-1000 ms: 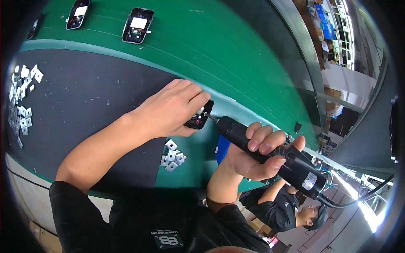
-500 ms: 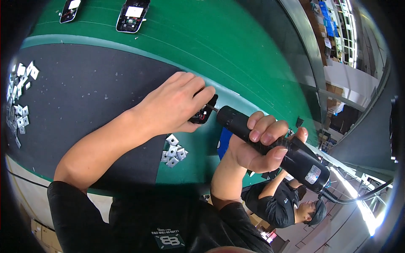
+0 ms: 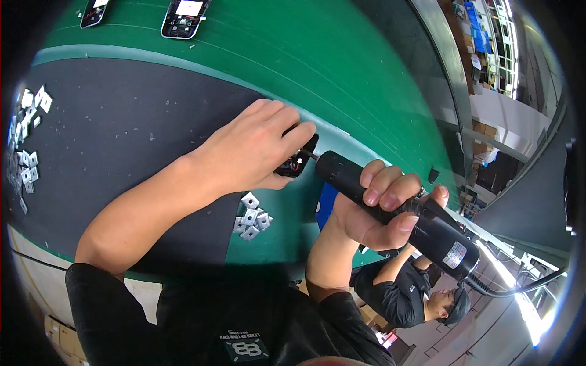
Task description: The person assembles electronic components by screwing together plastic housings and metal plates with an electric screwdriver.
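My left hand [image 3: 259, 143] is closed around a small black device housing [image 3: 296, 163], with wires and a bit of circuitry showing inside it. My fingers cover most of the housing. In my right hand [image 3: 387, 198] is a black corded electric screwdriver [image 3: 342, 174], held at a slant with its bit pointing left. The bit reaches into or against the housing beside my left fingertips; the exact contact point is hidden. Just below my left hand lies a small pile of square metal plates with holes [image 3: 251, 218].
More square plates [image 3: 27, 165] are scattered at the far left of the dark mat [image 3: 122, 134]. Two opened device housings [image 3: 183, 21] lie on the green surface [image 3: 293, 49] beyond. A blue object [image 3: 325, 204] sits by my right forearm. Another person [image 3: 403, 293] is at lower right.
Hands, housing and screwdriver keep nearly the same pose, with the bit still at the housing. The far device housings have shifted slightly up and left in the view.
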Available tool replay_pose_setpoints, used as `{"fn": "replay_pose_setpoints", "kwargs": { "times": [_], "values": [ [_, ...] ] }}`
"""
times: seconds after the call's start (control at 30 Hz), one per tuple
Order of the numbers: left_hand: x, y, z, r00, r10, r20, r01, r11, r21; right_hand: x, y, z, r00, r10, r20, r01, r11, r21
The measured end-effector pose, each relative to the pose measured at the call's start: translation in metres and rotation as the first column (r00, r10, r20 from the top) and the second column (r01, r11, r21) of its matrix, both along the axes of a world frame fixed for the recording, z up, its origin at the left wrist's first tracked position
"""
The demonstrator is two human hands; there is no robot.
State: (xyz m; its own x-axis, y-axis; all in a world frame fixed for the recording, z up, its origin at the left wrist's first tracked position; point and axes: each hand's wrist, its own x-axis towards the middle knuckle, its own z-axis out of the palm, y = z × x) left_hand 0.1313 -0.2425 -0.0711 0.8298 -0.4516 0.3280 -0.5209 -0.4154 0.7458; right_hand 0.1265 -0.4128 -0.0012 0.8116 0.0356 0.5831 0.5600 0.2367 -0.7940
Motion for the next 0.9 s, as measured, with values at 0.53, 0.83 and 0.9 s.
{"fn": "replay_pose_setpoints", "kwargs": {
  "times": [0.53, 0.83, 0.9],
  "values": [
    [-0.0010, -0.0014, -0.0005, 1.000, 0.009, 0.005, -0.009, 1.000, -0.004, -0.0027, -0.0043, 0.0005, 1.000, 0.026, 0.007, -0.026, 1.000, 0.016],
    [-0.0009, -0.0006, -0.0009, 1.000, 0.002, -0.009, -0.002, 1.000, -0.007, -0.0016, -0.0023, -0.0009, 1.000, 0.025, -0.012, -0.024, 0.999, 0.023],
    [-0.0009, -0.0011, -0.0010, 1.000, 0.006, 0.000, -0.006, 1.000, 0.009, -0.0016, -0.0021, -0.0004, 1.000, 0.015, -0.016, -0.015, 1.000, 0.007]
  ]
}}
